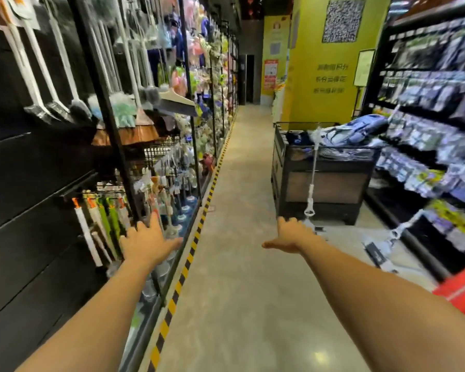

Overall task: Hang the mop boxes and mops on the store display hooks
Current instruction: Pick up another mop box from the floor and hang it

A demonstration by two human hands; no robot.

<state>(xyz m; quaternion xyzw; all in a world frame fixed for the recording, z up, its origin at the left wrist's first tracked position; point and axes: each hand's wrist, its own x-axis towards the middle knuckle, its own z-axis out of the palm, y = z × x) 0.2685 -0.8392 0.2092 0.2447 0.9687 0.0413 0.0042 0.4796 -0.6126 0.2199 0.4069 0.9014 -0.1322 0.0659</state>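
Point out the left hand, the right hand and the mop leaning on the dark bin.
left hand (145, 241), head view, back of the hand
right hand (293, 233), head view, back of the hand
mop (314, 167), head view, white pole

Little is legible, whole frame blurred. Big black-and-white QR code (343, 20) sits high on the yellow-green wall panel (333, 103), too blurred to scan. Below it, 3 lines of dark Chinese chars (330, 79) on same panel, strokes smeared, can't read them. Framed white notice board (363, 67) at panel's right edge: print too small. Further back, red-and-white poster (270, 74) on the yellow pillar (275, 84), w/ a grey square sign (275, 48) above it; text on both unreadable. Pkg labels on hanging goods both sides of aisle and white price tags on the black shelf rails (424, 72): nothing readable, no nos. or brands made out.
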